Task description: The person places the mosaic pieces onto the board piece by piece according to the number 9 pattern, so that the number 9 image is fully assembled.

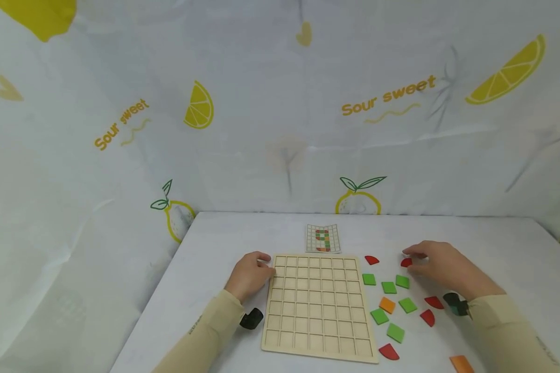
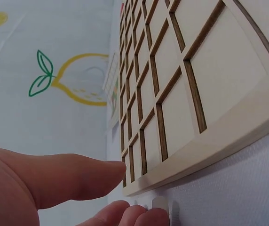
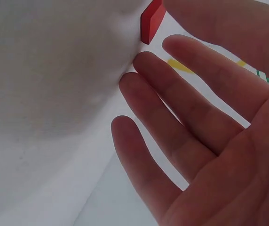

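A small red piece [image 1: 406, 262] lies on the white table [image 1: 214, 243], to the right of the wooden grid board [image 1: 317, 305] and level with its far edge. The right hand [image 1: 441, 267] reaches over it from the right. Its fingers [image 3: 172, 99] are spread and nearly straight, and the fingertips come down at the piece. In the right wrist view the red piece [image 3: 152, 21] sits just at the tips of the upper fingers, but whether they pinch it or only touch it cannot be told. Nothing else is in that hand.

The left hand [image 1: 251, 274] rests at the far left corner of the board. Its thumb [image 2: 73, 176] lies along the board's edge and the other fingertips curl lightly on the table beneath the corner, steadying the board rather than gripping it. The board's square cells all look empty.

More pieces are scattered on the table to the right of the board. Another red piece [image 1: 371, 259] lies near the board's far right corner. Three green squares [image 1: 389, 287] sit in a row just nearer than the right hand. Below them are an orange square [image 1: 387, 304] and three more green squares, with red curved pieces [image 1: 428, 317] to their right. One red piece [image 1: 389, 352] lies by the board's near right corner and an orange one [image 1: 461, 363] at the frame's bottom edge.

A small pattern card [image 1: 323, 238] lies just beyond the board's far edge. A cloth printed with lemons [image 1: 198, 106] hangs behind the table.
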The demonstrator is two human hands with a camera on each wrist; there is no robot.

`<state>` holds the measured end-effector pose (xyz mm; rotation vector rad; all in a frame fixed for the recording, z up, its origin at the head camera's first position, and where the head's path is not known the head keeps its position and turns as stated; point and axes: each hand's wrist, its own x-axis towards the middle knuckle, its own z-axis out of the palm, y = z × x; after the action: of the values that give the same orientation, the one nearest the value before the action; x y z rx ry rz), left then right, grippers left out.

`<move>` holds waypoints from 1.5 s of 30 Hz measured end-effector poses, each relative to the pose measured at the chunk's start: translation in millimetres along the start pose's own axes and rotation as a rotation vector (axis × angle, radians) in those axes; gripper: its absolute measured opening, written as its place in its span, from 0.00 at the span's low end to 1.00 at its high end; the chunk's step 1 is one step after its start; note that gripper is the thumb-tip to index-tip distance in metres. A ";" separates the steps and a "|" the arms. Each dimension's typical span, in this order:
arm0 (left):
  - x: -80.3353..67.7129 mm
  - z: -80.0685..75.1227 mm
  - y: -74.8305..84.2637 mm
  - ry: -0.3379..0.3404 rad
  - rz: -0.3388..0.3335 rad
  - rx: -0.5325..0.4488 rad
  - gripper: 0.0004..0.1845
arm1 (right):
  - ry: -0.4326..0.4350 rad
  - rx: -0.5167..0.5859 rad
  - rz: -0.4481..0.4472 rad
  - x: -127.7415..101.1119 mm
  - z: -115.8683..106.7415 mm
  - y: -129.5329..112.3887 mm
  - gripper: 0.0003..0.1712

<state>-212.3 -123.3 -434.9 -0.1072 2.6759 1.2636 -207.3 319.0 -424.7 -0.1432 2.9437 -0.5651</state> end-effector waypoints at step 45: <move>3.1 1.9 -0.2 -0.041 -0.001 -0.015 0.23 | 0.095 -0.031 -0.008 4.8 12.8 3.6 0.15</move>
<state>-215.1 -121.9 -436.8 -0.0831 2.6319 1.2720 -210.2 317.1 -438.4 -0.1348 3.0466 -0.5414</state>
